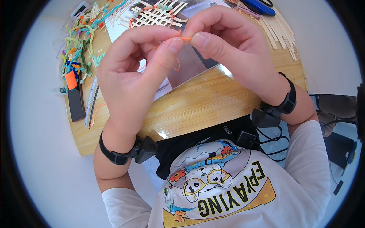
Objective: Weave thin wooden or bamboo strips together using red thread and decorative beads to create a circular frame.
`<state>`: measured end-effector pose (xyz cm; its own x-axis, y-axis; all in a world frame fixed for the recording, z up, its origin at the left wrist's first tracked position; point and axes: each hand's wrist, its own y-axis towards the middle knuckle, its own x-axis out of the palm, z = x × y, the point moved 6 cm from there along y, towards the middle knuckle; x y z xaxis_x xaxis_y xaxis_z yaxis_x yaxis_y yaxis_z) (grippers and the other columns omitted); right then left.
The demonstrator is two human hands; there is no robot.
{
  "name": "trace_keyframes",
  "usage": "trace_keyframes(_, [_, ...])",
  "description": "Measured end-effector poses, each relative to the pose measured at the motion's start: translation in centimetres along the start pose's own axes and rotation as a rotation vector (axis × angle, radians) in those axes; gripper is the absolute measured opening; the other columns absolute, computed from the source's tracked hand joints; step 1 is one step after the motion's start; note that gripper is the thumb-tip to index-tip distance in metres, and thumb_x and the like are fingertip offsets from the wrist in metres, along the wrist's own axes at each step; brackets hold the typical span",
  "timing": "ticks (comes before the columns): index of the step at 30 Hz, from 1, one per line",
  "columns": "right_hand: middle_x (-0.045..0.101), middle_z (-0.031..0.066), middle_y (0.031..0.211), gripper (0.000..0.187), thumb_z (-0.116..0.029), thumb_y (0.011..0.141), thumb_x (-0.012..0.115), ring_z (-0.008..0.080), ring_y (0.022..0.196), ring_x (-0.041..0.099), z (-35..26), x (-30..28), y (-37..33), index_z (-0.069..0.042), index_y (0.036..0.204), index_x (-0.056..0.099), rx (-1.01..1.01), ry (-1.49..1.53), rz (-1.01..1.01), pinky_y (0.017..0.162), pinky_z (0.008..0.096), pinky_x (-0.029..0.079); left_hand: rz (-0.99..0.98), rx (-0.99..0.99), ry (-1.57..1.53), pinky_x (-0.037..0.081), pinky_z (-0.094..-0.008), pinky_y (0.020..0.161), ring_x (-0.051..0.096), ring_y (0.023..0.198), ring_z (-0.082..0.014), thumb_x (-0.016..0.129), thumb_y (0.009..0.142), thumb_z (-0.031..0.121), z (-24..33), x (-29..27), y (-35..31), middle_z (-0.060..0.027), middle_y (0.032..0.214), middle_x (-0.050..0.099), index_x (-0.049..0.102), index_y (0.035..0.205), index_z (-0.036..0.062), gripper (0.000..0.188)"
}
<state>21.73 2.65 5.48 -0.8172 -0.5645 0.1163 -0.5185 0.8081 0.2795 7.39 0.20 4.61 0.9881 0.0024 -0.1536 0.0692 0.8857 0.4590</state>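
Note:
A thin orange cord (pixel 185 38) is stretched between my two hands, raised over the near part of the table. My left hand (pixel 129 72) pinches it between thumb and forefinger, and a small loop of cord dangles below those fingertips. Close beside it, my right hand (pixel 239 49) grips the same cord with thumb and index finger. The two thumbs almost meet. Beyond my hands lies a round openwork weave (pixel 154 18) of pale flat strips, edged with orange cord and small coloured beads. It rests on a printed sheet (pixel 186 72), partly hidden by my hands.
A tangle of coloured pipe cleaners (pixel 85 36) covers the far left. Near it lie an orange block (pixel 71 80), a dark phone (pixel 76 102) and a ruler (pixel 91 100). Pale strips (pixel 279 32) and a blue-handled tool (pixel 260 7) lie at the far right of the wooden table (pixel 201 100).

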Motion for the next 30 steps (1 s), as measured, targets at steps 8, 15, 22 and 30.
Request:
trace_keyframes(8, [0.061,0.0000,0.078,0.012,-0.010,0.084,0.063,0.0051,0.068,0.052,1.4,-1.6,-0.6,-0.002,0.094,0.064,-0.275,-0.276,0.076,0.061,0.0201,0.042,-0.002,0.173,0.295,0.039,-0.0173,0.061,0.049,0.067,-0.0038,0.066,0.082,-0.003,0.9,0.2,-0.2,-0.0004,0.078,0.060,0.066,0.096,-0.0016,0.014])
trace_keyframes(15, [0.061,0.0046,0.096,0.012,-0.004,0.089,0.057,0.0106,0.088,0.055,1.0,-1.2,-0.8,0.002,0.099,0.059,-0.231,-0.426,-0.025,0.080,0.0250,0.044,-0.013,0.283,0.443,0.037,-0.0182,0.059,0.045,0.063,-0.0055,0.066,0.080,-0.004,1.9,0.5,-0.3,-0.0009,0.076,0.059,0.065,0.092,-0.0011,0.013])
trace_keyframes(22, [0.062,0.0019,0.075,0.014,-0.010,0.082,0.066,0.0056,0.064,0.055,-0.1,-1.3,-0.9,-0.002,0.094,0.062,-0.482,-0.287,0.145,0.056,0.0197,0.043,0.003,0.058,0.356,0.039,-0.0175,0.063,0.047,0.068,-0.0045,0.063,0.082,0.000,0.3,0.4,0.2,0.0005,0.082,0.059,0.062,0.090,-0.0008,0.008])
trace_keyframes(30, [0.061,0.0022,0.086,0.009,-0.004,0.084,0.064,0.0078,0.074,0.053,0.1,-0.8,-0.9,-0.001,0.092,0.062,-0.318,-0.604,0.015,0.064,0.0214,0.042,0.086,0.041,0.182,0.035,-0.0172,0.052,0.040,0.053,-0.0021,0.064,0.078,0.001,0.0,0.3,0.2,0.0050,0.060,0.051,0.064,0.083,0.0010,0.005])
